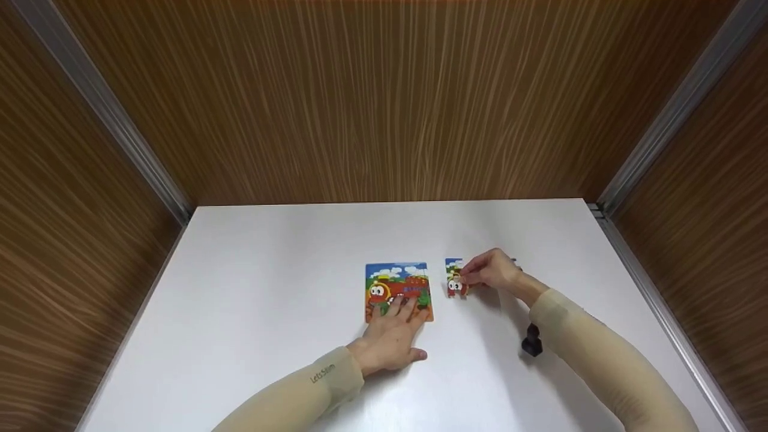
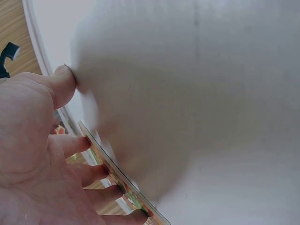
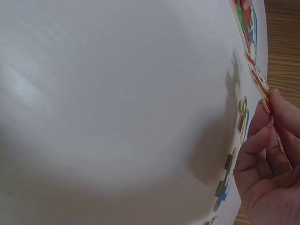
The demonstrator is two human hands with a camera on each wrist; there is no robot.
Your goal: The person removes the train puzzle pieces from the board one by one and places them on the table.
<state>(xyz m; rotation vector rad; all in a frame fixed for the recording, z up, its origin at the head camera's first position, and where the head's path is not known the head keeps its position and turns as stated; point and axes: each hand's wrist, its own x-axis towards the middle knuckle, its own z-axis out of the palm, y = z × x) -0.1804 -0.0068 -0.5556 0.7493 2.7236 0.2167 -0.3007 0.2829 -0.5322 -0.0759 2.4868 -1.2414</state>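
A square picture board (image 1: 396, 273) with a red cartoon train, clouds and blue sky lies on the white table. My left hand (image 1: 390, 339) rests its spread fingers on the board's lower part, thumb out to the side on the tabletop. In the left wrist view, fingertips (image 2: 112, 191) sit along the board's edge. To the right, my right hand (image 1: 495, 270) pinches a puzzle piece (image 3: 258, 79) between thumb and fingers. This piece bears the train's white eyes and red face, and the right wrist view shows it tilted above the table.
More puzzle pieces (image 3: 227, 180) lie on the table beneath and beside the right hand, partly hidden by it in the head view. A small black object (image 1: 532, 342) shows beside the right forearm. Wood-grain panels (image 1: 384, 108) enclose the white table (image 1: 270, 270) at the back and sides.
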